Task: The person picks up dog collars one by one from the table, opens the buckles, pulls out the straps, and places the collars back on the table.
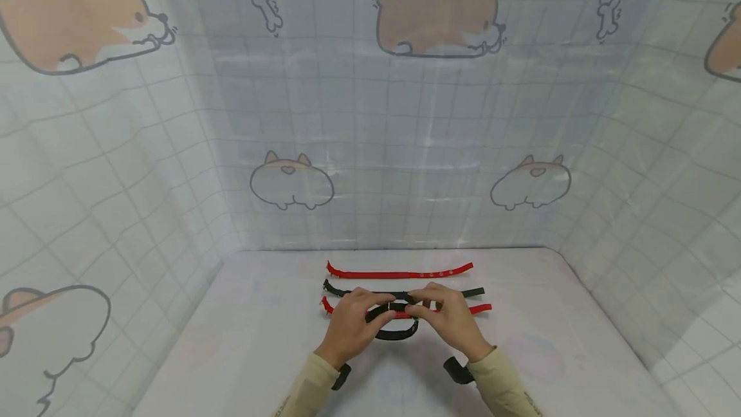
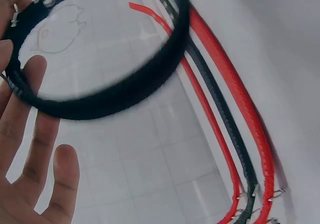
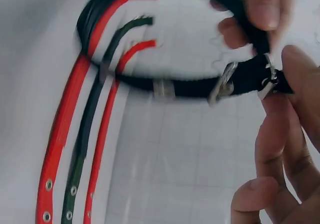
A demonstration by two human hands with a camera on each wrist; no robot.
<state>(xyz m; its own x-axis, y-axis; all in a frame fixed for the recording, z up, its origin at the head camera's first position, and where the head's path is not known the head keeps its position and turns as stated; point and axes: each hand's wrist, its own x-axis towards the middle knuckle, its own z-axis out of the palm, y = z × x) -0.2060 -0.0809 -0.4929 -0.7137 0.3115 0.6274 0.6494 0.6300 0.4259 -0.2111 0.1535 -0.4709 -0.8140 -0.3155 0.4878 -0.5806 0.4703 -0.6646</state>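
A black collar [image 1: 396, 334], bent into a loop, is held up off the table between both hands. In the head view my left hand [image 1: 350, 322] pinches the collar's left part between thumb and fingers. My right hand [image 1: 450, 319] pinches it on the right, close to the metal buckle [image 3: 223, 83] that shows in the right wrist view. A strap end passes by the buckle; whether the pin sits in a hole is blurred. In the left wrist view, eyelets [image 2: 49, 2] line the strap beside the left fingers [image 2: 65, 171], some of which are spread.
Beyond the hands, a red collar [image 1: 376, 275], a dark green collar [image 1: 475, 292] and another red collar [image 1: 482, 308] lie stretched out in parallel rows on the white table [image 1: 243, 340]. A patterned plastic sheet [image 1: 405, 198] surrounds the table at the back and sides.
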